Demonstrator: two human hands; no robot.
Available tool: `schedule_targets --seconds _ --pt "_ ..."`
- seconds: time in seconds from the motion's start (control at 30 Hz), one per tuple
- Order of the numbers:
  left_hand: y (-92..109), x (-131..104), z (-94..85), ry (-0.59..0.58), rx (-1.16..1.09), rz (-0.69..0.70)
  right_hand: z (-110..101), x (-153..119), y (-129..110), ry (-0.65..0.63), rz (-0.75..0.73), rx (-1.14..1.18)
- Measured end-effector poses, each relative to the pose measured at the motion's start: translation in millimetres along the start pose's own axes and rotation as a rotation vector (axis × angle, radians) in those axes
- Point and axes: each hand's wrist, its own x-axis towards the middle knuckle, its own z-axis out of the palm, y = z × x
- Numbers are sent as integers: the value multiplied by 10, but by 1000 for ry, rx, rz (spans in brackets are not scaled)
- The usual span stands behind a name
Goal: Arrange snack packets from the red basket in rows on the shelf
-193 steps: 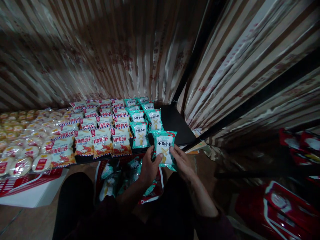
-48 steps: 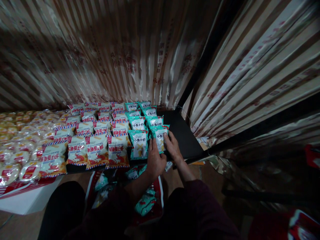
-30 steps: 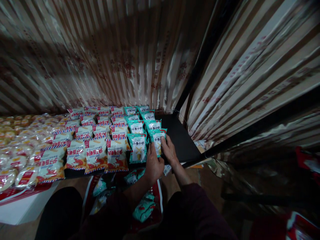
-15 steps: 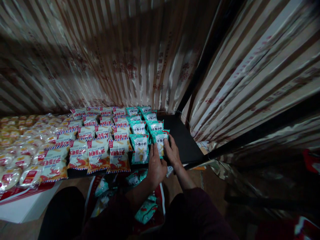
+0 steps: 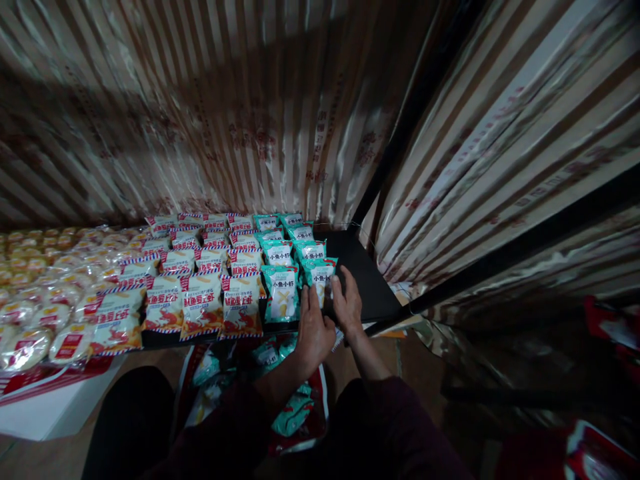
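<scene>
My left hand [image 5: 313,333] lies along the near left side of a teal-and-white snack bag [image 5: 320,272], its fingers stretched out over the lower part. On the bag's right side is my right hand [image 5: 347,303], fingers extended and slightly apart from the packet. The bag leans in the front of the rightmost row on a black shelf [image 5: 373,287]. A matching teal snack bag [image 5: 281,293] stands just left of it, with more of the same kind behind. Farther left are rows of white-and-orange snack bags [image 5: 203,303] with striped edges.
Round wrapped snacks [image 5: 50,317] cover the shelf's left end. Below the shelf, between my knees, sits a red-edged box [image 5: 324,400] holding teal bags [image 5: 293,415]. A dark metal bar [image 5: 480,267] runs along the right, and striped cloth [image 5: 250,120] hangs behind.
My right hand has drawn slightly away from the front teal bag to the right. The view has shifted a little; the bags keep their arrangement.
</scene>
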Motion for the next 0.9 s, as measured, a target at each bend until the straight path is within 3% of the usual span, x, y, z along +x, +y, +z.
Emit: schedule_targets --seconds 0.33,0.5,0.57,0.7,0.9 --pt "-27 -159 -21 -5 -24 -1 23 -212 13 1 -23 -99" --pt "95 -150 -291 62 171 236 71 -207 -29 29 -255 -174" --pt "152 -30 -445 127 288 297 104 -180 -61 8 -333 -229" --pt "183 369 -692 217 471 280 156 -86 -142 -25 -384 -322" --pt "123 954 -822 232 626 203 179 61 -232 -42 -455 -394"
